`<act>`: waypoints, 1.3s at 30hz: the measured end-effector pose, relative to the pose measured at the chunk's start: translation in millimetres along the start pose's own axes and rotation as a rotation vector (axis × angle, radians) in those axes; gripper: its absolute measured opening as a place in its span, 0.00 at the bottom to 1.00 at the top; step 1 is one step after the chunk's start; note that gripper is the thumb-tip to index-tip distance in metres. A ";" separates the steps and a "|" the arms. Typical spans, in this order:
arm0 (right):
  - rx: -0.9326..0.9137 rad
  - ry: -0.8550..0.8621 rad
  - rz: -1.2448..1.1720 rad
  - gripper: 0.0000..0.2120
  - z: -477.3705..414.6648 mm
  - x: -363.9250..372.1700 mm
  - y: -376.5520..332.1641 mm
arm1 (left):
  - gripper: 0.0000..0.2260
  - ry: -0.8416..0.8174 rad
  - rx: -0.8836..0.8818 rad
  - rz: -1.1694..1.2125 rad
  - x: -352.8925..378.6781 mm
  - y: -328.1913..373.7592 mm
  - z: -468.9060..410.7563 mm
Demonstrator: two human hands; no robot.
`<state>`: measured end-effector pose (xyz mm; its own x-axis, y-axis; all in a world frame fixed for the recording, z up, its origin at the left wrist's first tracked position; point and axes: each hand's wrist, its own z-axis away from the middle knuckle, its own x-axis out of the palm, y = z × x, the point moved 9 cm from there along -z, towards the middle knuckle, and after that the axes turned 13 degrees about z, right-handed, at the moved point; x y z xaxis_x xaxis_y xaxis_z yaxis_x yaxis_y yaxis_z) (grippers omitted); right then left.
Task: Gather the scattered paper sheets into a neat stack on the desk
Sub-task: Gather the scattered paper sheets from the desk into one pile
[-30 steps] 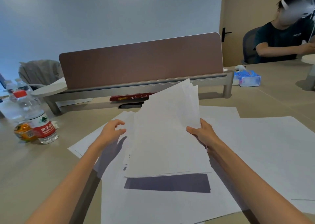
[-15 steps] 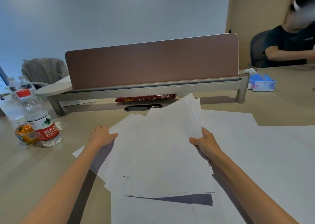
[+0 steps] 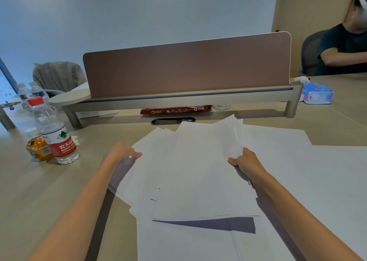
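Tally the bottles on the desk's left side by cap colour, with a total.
Red cap: 1, the big water bottle
White cap: 3, the small orange drink bottle beside it, plus two clear bottles farther back
Total: 4

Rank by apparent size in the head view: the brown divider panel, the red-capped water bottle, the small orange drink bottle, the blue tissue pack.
1. brown divider panel, by far the largest.
2. red-capped water bottle.
3. blue tissue pack and small orange drink bottle look alike; the pack sits farther from the camera, so no ranking between them.
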<state>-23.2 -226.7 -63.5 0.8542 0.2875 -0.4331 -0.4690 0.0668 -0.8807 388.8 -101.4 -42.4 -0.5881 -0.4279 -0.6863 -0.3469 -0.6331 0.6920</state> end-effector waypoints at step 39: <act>-0.097 0.040 0.004 0.17 22.8 -14.9 -7.6 | 0.10 0.371 0.454 -0.261 -50.3 78.5 98.6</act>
<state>-37.4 -209.7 -46.0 0.8616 0.2488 -0.4425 -0.4503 -0.0277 -0.8924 319.1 -66.0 68.5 -0.1792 -0.5427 -0.8206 -0.7670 -0.4453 0.4620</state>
